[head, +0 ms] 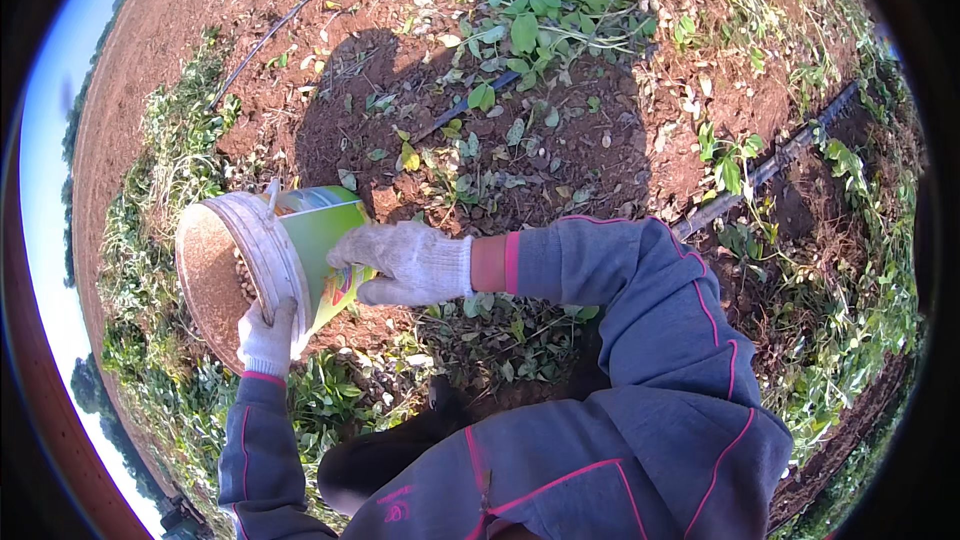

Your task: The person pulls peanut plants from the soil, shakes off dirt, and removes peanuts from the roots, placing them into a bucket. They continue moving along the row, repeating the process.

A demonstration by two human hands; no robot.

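A plastic bucket (322, 228) with a white rim and a green printed side is tipped over, its mouth facing left. Soil coats its inner wall, and some peanut pods (244, 277) show just inside the rim. My left hand (268, 337), in a whitish knitted glove, grips the lower part of the rim. At the base end, my right hand (405, 262), gloved alike and soiled, holds the bucket's side with fingers and thumb spread around it. The bucket's underside is hidden, so I cannot tell whether it touches the ground.
Pulled peanut plants (540, 7) lie on reddish soil ahead. A dark drip hose (292, 14) runs at upper left, and another pipe (772, 165) crosses the right side. Leafy plants (165, 157) line the left, near the bucket. My bent leg (382, 457) is below.
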